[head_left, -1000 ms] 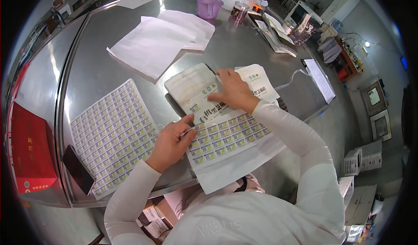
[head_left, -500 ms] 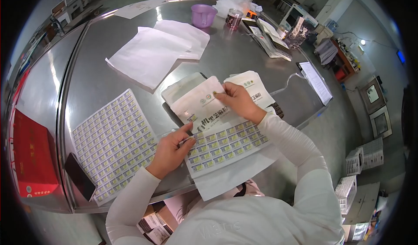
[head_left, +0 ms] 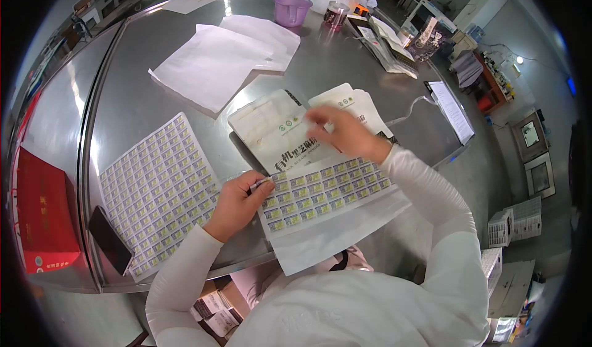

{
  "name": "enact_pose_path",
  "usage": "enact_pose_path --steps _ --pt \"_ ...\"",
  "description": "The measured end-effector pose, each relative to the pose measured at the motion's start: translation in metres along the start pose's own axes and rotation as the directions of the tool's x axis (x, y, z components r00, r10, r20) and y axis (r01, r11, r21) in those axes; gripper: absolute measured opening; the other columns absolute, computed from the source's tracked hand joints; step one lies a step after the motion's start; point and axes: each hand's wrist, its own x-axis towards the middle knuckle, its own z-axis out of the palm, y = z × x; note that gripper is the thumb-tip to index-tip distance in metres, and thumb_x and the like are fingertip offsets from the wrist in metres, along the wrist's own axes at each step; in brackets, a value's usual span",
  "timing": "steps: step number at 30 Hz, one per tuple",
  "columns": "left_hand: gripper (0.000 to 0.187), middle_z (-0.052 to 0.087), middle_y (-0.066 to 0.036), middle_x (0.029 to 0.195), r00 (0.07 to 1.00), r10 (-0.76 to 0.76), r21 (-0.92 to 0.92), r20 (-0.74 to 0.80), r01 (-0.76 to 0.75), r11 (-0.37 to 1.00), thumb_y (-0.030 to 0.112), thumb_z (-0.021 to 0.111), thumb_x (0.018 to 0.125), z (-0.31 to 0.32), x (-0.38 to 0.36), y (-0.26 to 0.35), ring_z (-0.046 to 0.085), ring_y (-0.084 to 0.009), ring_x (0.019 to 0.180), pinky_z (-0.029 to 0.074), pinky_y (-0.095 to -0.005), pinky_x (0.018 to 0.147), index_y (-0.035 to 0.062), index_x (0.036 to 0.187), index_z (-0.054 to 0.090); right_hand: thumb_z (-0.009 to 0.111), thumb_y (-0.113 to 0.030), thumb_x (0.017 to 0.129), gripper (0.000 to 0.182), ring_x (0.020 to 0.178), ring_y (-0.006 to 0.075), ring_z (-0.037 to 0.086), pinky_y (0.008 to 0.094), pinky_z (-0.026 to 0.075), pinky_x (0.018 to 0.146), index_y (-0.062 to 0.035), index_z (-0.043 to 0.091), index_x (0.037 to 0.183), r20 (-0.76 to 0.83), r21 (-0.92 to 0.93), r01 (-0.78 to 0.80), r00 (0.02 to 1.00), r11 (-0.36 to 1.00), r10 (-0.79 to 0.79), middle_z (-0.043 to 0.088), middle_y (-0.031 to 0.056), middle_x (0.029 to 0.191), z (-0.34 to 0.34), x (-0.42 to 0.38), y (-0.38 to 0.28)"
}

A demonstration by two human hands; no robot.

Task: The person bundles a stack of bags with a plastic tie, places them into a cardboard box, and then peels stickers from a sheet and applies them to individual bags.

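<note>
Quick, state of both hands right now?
Left hand: closed at a corner of the right-side sticker sheet; pinched item unclear.
Right hand: partly open over the printed pouch, blurred; can't tell if holding anything.

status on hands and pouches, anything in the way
Left hand at corner of sticker sheet. Right hand over printed pouches, blurred, grip unclear. No obstruction seen.

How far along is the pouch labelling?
Looks done: the labelled pouch lifted a moment ago seems to be on the right-hand pile; its label isn't visible now. In hand: left hand at the near label sheet's corner, right hand, blurred, over the next pouch, no label visible. Left: that pouch and probably those under it, count unclear. Many labels remain, plus the left-hand sheet.
</note>
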Motion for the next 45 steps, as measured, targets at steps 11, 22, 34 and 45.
enact_pose_path --steps 11,22,34,45 --pt "0.016 0.061 -0.001 0.075 1.000 0.006 -0.090 0.004 -0.006 0.996 0.018 0.059 0.094 0.001 0.000 -0.008 0.051 -0.0051 0.068 0.043 -0.0235 0.062 0.0023 0.095 0.063 0.070 -0.016 0.079 0.017 0.081 0.0299 0.060 0.0406 0.046 0.070 -0.0065 0.059 0.087 0.041 -0.002 0.256 0.966 0.967 -0.256 0.063 0.0087 0.085 0.055 -0.029 -0.043" --pt "0.016 0.063 -0.006 0.087 0.994 0.102 -0.121 -0.034 -0.105 0.987 0.016 0.059 0.094 0.001 0.000 -0.011 0.056 -0.0102 0.073 0.046 -0.0257 0.068 0.0001 0.097 0.062 0.067 -0.008 0.084 0.010 0.077 0.0174 0.062 0.0307 0.048 0.069 -0.0037 0.059 0.087 -0.066 0.227 0.168 0.985 0.959 -0.157 0.066 0.0056 0.086 0.052 -0.017 -0.044" --pt "0.017 0.061 -0.012 0.127 0.997 0.071 -0.018 -0.014 -0.071 0.997 0.016 0.059 0.093 0.002 0.000 -0.009 0.063 -0.0161 0.093 0.049 -0.0285 0.082 -0.0008 0.096 0.061 0.066 -0.017 0.080 0.017 0.064 0.0193 0.063 0.0321 0.048 0.061 -0.0010 0.063 0.075 0.453 -0.053 -0.056 0.888 0.997 0.074 0.067 0.0092 0.069 0.044 0.058 -0.032" --pt "0.013 0.060 -0.012 0.127 1.000 0.012 -0.021 0.005 -0.012 1.000 0.010 0.057 0.093 0.002 0.001 -0.002 0.060 -0.0132 0.100 0.048 -0.0271 0.085 -0.0009 0.097 0.062 0.070 -0.021 0.077 0.020 0.072 0.0272 0.064 0.0363 0.049 0.067 -0.0028 0.062 0.076 0.328 -0.218 0.053 0.945 0.974 0.022 0.066 0.0115 0.073 0.061 0.052 -0.030"
